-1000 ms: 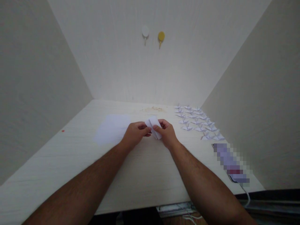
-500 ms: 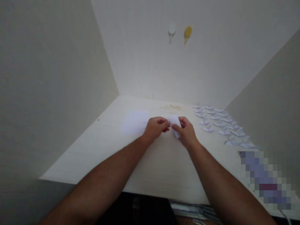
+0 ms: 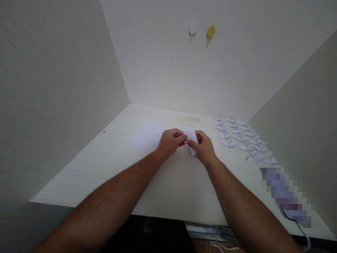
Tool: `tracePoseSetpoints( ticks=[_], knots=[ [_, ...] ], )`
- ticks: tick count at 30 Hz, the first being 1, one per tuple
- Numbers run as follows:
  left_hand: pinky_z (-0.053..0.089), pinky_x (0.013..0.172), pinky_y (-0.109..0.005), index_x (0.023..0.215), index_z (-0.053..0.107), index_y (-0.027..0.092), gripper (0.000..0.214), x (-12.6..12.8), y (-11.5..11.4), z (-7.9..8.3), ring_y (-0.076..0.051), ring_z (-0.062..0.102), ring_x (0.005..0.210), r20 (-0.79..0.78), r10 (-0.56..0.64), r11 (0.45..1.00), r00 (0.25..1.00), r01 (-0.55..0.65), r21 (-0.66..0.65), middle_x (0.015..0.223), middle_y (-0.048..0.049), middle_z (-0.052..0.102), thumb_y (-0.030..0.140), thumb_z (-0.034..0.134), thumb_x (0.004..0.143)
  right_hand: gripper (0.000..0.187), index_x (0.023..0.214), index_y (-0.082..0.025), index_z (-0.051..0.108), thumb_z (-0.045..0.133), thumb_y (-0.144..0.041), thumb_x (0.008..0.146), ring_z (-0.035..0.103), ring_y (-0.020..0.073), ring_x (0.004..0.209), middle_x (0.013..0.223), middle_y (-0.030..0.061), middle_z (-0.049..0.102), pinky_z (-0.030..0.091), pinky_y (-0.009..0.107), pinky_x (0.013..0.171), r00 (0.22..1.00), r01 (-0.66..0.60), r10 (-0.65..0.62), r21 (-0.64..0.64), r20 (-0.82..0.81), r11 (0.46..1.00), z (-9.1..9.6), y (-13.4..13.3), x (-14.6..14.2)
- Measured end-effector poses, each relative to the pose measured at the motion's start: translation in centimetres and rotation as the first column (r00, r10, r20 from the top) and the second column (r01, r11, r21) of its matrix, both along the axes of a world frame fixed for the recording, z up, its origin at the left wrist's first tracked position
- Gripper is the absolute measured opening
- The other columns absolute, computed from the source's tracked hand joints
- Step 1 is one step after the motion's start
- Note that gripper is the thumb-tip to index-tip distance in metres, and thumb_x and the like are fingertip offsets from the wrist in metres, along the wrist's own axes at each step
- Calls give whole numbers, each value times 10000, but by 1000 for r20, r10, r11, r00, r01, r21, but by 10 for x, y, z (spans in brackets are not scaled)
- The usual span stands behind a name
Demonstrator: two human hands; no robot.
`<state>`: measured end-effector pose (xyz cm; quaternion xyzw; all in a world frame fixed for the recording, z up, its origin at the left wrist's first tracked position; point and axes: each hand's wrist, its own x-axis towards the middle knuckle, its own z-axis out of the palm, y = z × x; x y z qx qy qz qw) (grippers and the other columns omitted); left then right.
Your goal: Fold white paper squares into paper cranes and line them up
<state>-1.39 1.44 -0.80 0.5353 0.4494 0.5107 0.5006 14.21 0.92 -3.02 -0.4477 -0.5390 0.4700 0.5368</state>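
Observation:
A small piece of folded white paper is held up between my two hands over the table. My right hand grips its right side, thumb across the near face and fingers behind. At the paper's left edge, my left hand pinches with thumb and curled fingers; the exact contact is partly hidden by the fingertips. Pale white paper lies flat on the table just beyond my left hand. To the right of my hands stand several folded white paper cranes in loose rows.
The white table is bounded by walls on three sides. At the right edge lies a blurred-out flat device with a cable. A white hook and a yellow hook are on the back wall. Stains mark the table's back.
The view has shifted a little, so everything sits slightly further left and higher. The paper has turned slightly in my hands, and my left fingertips now overlap its left edge more.

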Motion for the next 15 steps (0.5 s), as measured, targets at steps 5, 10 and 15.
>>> tracePoseSetpoints(
  ticks=[5,10,15],
  knots=[
    [463,504,-219,669,643,140,157,0,1,-1,-101,572,490,-22,4,1000,1000,-4,2,538,-3,635,271,728,692,310,899,-191,670,777,-395,692,614,139,639,759,9,708,463,265,604,998,11,-12,-18,-66,1000,-2,2,2],
    [445,488,-211,652,630,145,163,0,0,1,-94,559,479,-33,12,1000,999,-12,10,527,6,625,268,732,683,251,849,-194,679,776,-368,697,584,123,587,698,-12,684,438,247,560,997,32,-33,-18,-65,999,-4,2,1],
    [439,485,-203,655,633,146,147,1,-3,5,-89,559,479,-53,16,1000,998,-16,0,532,9,629,253,726,694,254,845,-194,680,770,-385,703,561,117,563,665,-21,664,423,240,537,996,60,-61,-16,-65,998,-3,2,1]
  ],
)
